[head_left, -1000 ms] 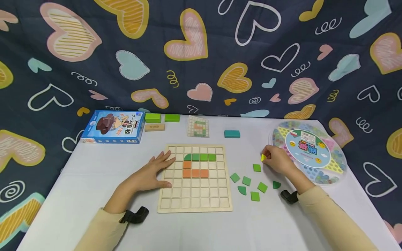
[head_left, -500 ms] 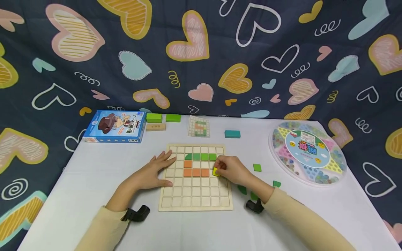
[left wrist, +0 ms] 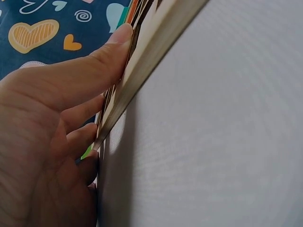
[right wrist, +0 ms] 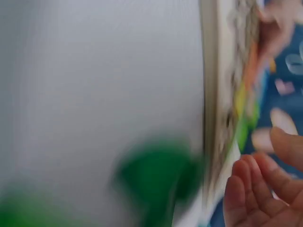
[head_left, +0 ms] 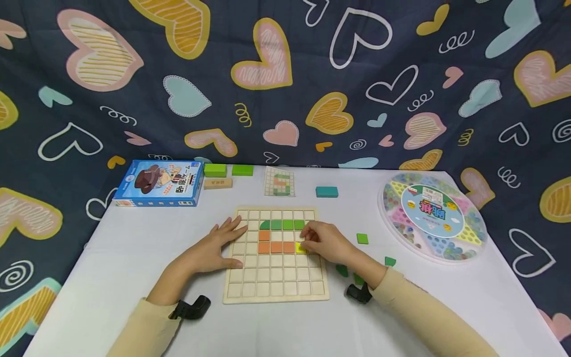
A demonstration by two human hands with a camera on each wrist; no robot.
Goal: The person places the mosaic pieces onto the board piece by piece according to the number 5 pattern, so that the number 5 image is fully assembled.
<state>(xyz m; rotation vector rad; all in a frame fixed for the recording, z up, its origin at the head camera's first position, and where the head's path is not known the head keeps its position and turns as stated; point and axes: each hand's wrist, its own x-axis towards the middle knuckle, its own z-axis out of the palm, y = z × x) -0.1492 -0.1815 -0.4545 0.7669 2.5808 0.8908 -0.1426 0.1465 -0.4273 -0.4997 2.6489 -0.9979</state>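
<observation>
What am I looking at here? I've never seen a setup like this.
There is no robot, just a person's bare left hand and right hand. The wide picture comes from a head-worn camera, the two close ones from a camera on each wrist. On the white table lie a wooden grid board bearing green, orange and yellow tiles, loose green tiles, a patterned card, some blocks, a blue box and a round game set. The left hand rests on the board's left edge. The right hand is beside the yellow tile and seems to hold nothing.
</observation>
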